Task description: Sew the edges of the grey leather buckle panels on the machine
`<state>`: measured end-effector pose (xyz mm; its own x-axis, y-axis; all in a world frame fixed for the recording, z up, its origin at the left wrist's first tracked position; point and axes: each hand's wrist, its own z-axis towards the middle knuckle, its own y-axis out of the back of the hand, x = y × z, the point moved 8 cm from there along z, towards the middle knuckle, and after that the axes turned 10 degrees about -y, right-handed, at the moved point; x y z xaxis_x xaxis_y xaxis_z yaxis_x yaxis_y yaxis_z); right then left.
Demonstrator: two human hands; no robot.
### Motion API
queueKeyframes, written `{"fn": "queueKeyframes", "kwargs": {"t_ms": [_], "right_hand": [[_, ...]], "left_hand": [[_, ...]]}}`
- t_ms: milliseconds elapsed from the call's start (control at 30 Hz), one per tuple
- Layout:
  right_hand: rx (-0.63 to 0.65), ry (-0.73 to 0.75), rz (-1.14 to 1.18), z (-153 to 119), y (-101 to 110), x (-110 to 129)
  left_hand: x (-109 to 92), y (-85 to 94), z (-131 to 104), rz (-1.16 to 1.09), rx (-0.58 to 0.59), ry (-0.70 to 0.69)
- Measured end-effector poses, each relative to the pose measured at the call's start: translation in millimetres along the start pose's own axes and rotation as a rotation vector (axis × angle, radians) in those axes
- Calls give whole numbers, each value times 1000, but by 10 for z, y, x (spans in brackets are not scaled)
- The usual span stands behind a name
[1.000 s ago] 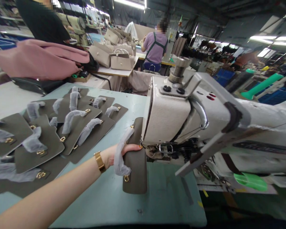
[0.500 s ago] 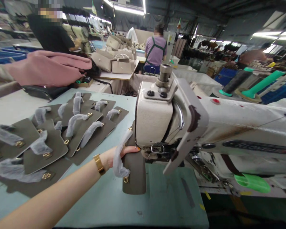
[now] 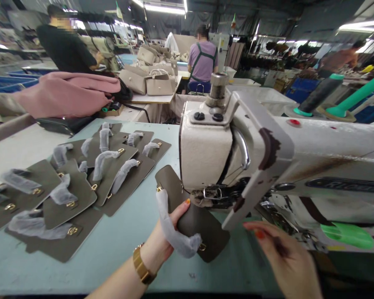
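A dark grey-brown panel (image 3: 202,226) with a plastic-wrapped handle (image 3: 166,220) on gold rings lies slanted beneath the head of a white sewing machine (image 3: 205,145). My left hand (image 3: 168,230), gold watch at the wrist, grips the panel's near side under the handle, with the thumb on top. To the right of the panel, my right hand (image 3: 280,249) hovers by the machine's metal guard, thumb and forefinger near each other; whether anything is between them is too small to tell.
Several similar panels (image 3: 71,203) overlap on the pale green table (image 3: 112,257) at left. Behind are a pink cloth bundle (image 3: 65,93), beige bags (image 3: 158,85) and people seated or standing. Thread cones (image 3: 321,95) stand at right.
The panel has turned from nearly upright in view to slanting down to the right, my left hand moving with it. My right hand has come into view. The view has shifted slightly.
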<state>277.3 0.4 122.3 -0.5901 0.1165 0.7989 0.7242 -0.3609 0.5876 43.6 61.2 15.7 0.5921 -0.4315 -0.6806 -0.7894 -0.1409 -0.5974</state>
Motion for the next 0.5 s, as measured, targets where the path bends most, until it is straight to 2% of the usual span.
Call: {"fn": "queueKeyframes", "kwargs": {"t_ms": [67,167,267,333,400,500], "right_hand": [[198,-53,80,58,-466,-53],[290,-137,101,145,-839,-80],[357,-181,55,245,-909,-10],[465,-187,46,289,-917,79],[569,-166,55,313,-923,178],[635,-120,29,345,-939,271]], "left_hand": [[-15,-61,-35,-5,-21,-60],[-50,-119,-91,-44,-85,-126],[-38,-149,-124,-91,-129,-148],[-18,-149,-133,-98,-152,-147],[-13,-141,-139,-101,-174,-148],[-44,-147,-152,-98,-178,-159]]}}
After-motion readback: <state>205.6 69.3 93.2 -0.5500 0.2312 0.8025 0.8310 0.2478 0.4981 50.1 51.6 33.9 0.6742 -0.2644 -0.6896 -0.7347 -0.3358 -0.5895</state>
